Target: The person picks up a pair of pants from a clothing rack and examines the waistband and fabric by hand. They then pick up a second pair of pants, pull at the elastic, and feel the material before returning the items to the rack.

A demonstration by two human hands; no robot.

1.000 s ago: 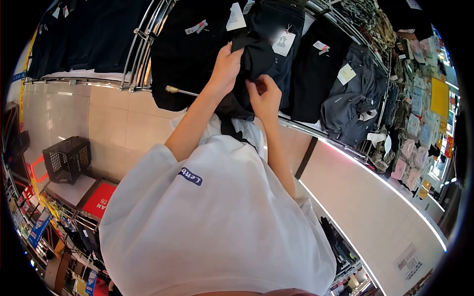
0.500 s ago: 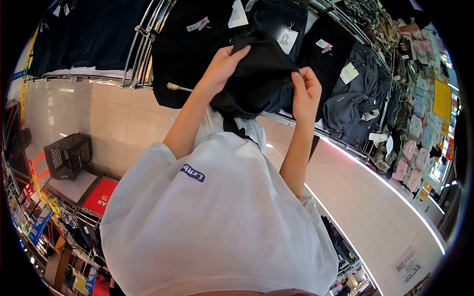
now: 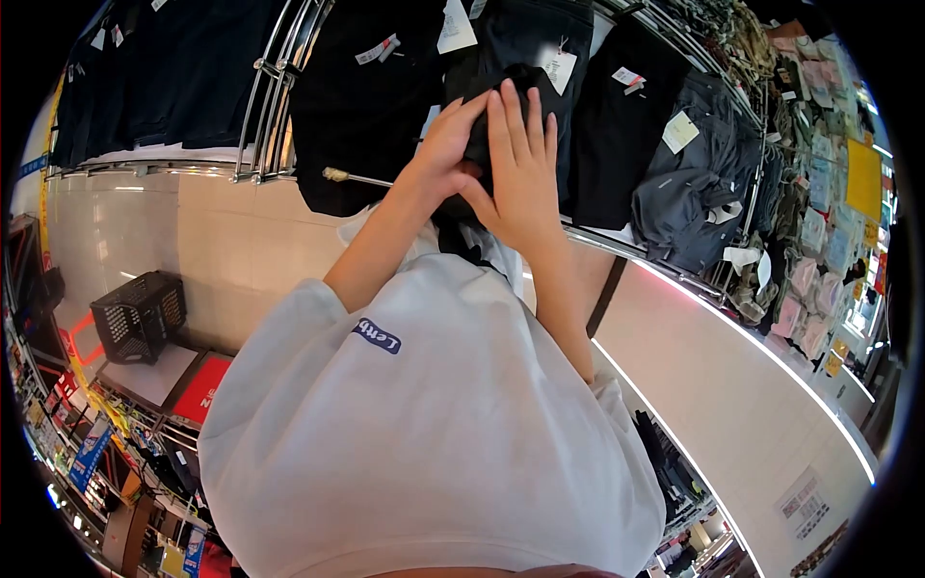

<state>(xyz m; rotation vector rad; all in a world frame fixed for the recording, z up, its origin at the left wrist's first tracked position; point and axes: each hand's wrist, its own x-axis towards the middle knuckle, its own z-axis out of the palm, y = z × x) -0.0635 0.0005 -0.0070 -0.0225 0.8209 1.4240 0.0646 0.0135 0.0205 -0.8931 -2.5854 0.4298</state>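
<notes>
In the head view, a dark, folded piece of black cloth (image 3: 478, 146) lies bunched beneath my two hands, over a row of dark trousers on a rail. My left hand (image 3: 445, 146) grips the left side of the cloth, its thumb along the top and its other fingers mostly hidden. My right hand (image 3: 522, 169) lies flat on the cloth with its fingers stretched out and thumb apart, close against the left hand. Just beyond the right fingertips, a white paper tag (image 3: 559, 69) hangs on dark trousers (image 3: 540, 34). What kind of garment the black cloth is cannot be made out.
Black trousers (image 3: 626, 125) and grey trousers (image 3: 686, 207) hang to the right. Chrome rails (image 3: 275, 106) and a projecting metal hook (image 3: 361, 178) are at the left. A black plastic basket (image 3: 140, 318) stands lower left. Packed hanging goods (image 3: 814, 241) line the far right.
My right hand has let go of the cloth's right edge, moved left and flattened onto it beside my left hand. The spread cloth is now gathered smaller.
</notes>
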